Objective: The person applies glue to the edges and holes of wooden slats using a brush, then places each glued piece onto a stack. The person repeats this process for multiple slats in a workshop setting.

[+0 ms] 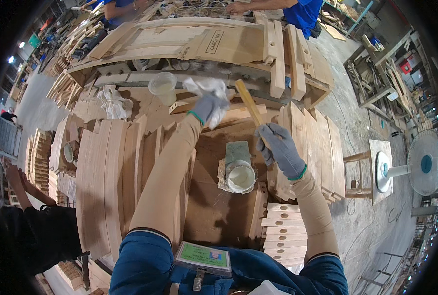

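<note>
Clipped to the front of the person's blue shirt, a green and white badge hangs over the near side of the worktable. Both hands wear grey gloves. Out over the table's far half, the left hand is closed around a bunched white rag, slightly blurred. To its right, the right hand has its fingers curled around a flat wooden stick, which slants up and leftward from the grip toward the rag, well apart from the table. Between the forearms stands a messy white pot, just in front of a greenish block. Curved wooden boards stand in a row on the left; more boards stand on the right. Beyond the left hand sits a clear plastic tub, with a crumpled cloth to its left.
</note>
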Available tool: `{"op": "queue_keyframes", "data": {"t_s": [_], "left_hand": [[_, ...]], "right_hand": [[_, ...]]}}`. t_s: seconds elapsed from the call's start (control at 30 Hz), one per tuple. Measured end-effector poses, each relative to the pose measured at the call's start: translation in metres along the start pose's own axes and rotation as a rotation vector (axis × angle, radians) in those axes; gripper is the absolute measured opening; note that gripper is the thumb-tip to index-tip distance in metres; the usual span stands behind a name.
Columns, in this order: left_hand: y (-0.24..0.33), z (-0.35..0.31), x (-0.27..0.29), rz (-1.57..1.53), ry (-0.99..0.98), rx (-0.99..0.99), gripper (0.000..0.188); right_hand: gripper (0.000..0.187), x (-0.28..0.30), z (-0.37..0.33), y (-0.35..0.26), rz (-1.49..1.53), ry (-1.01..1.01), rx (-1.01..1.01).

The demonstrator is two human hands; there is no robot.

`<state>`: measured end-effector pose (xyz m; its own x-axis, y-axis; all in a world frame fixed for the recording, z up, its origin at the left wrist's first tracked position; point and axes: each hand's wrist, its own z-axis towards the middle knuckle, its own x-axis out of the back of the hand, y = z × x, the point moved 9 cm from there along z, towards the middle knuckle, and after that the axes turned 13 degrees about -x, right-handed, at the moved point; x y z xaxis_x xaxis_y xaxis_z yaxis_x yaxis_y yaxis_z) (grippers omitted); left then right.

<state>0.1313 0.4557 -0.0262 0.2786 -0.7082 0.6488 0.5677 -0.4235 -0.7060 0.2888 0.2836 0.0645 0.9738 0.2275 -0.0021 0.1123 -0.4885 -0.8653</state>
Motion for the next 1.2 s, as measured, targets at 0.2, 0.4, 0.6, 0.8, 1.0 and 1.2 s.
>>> {"op": "queue_keyframes", "data": {"t_s": [0.2, 0.4, 0.6, 0.8, 1.0, 1.2], "left_hand": [[0.03, -0.015, 0.028, -1.968, 0.134, 0.257, 0.042], [0.031, -0.027, 0.165, -2.916, 0.3, 0.82, 0.03], [0.026, -0.066, 0.193, -3.026, 0.705, 1.201, 0.018], [0.073, -0.055, 0.221, -2.524, 0.042, 0.719, 0.018], [0.079, -0.093, 0.112, -1.787, -0.017, 0.801, 0.024], [0.133, -0.085, 0.121, -1.66, -0.523, 0.524, 0.033]], "right_hand": [[0.028, 0.014, -0.005, 0.003, -0.057, 0.056, 0.04], [0.029, 0.008, -0.023, 0.001, 0.019, 0.019, 0.171], [0.036, 0.022, -0.06, 0.02, 0.5, 0.029, 0.373], [0.023, 0.016, -0.112, 0.021, 0.099, 0.504, 0.77], [0.015, 0.059, -0.148, 0.05, 0.164, 0.596, 0.691], [0.016, 0.068, -0.195, 0.088, -0.356, 0.684, 0.769]]}}
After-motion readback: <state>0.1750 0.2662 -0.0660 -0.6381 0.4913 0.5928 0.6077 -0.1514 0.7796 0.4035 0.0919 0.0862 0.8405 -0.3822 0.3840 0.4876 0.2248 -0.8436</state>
